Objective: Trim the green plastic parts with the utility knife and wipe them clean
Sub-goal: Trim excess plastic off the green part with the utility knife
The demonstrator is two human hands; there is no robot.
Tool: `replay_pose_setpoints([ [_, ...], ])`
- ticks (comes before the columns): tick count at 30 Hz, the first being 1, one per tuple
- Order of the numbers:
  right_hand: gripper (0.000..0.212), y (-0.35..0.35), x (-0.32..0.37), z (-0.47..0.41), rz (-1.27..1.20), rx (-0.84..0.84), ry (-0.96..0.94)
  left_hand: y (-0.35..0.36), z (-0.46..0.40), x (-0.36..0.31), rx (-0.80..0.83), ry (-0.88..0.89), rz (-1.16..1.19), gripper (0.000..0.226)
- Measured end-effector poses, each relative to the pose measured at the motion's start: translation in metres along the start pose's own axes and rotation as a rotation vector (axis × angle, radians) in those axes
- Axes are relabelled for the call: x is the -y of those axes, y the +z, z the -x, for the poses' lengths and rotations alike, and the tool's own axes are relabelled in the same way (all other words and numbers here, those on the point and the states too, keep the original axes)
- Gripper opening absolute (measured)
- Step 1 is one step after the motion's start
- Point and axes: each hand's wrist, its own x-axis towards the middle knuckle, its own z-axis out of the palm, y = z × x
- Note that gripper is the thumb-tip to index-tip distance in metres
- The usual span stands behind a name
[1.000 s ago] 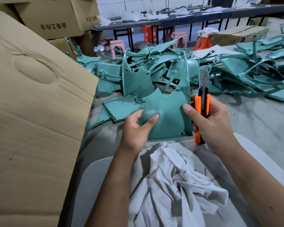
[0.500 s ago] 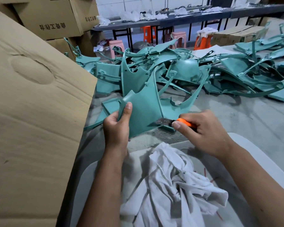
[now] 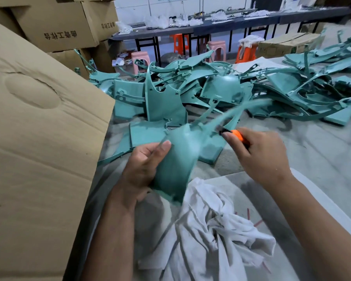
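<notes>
Left hand point(image 3: 144, 167) grip holds green part point(image 3: 176, 159), thumb on top, above white rag point(image 3: 211, 230). Right hand point(image 3: 265, 155) grip wraps orange knife point(image 3: 234, 134), blade end at part's thin, blurry arm. More green parts point(image 3: 221, 92) piled on table point(image 3: 322, 155) behind. Cardboard box point(image 3: 39, 128) at left.

the stacked cardboard boxes at the top left carry the only print: dark chinese characters on the front of the larger box point(image 3: 55, 27) and a shorter row on the side of the box beside it point(image 3: 107, 19). both rows stand upside down and cannot be read with certainty. papers on the far wall are too small to make out.
</notes>
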Motion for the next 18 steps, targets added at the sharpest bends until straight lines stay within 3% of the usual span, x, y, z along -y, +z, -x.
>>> replay_pose_setpoints([
  [2,0.054,0.001,-0.009,-0.001,-0.002,-0.069,0.176,0.007,0.005,0.0,0.12,0.047,-0.054,0.042],
  [4,0.058,-0.002,-0.014,-0.001,-0.065,-0.175,0.268,0.016,0.008,0.002,0.111,0.067,-0.022,0.047],
  [8,0.062,-0.004,-0.009,-0.001,-0.121,-0.253,0.244,0.013,0.001,0.003,-0.19,0.086,0.027,0.045],
  [10,0.063,0.001,-0.005,0.001,-0.128,-0.182,0.214,0.005,-0.004,0.007,-0.354,0.093,-0.053,0.038],
  [13,0.054,0.002,0.003,0.005,-0.239,0.048,0.044,-0.001,-0.008,0.013,-0.436,0.103,-0.186,0.031],
  [15,0.046,0.003,0.011,0.006,-0.26,0.206,-0.122,-0.003,-0.008,0.014,-0.426,0.095,-0.172,0.037],
  [18,0.047,0.009,0.017,0.006,-0.211,0.26,-0.204,-0.006,-0.007,0.015,-0.291,0.078,-0.2,0.039],
])
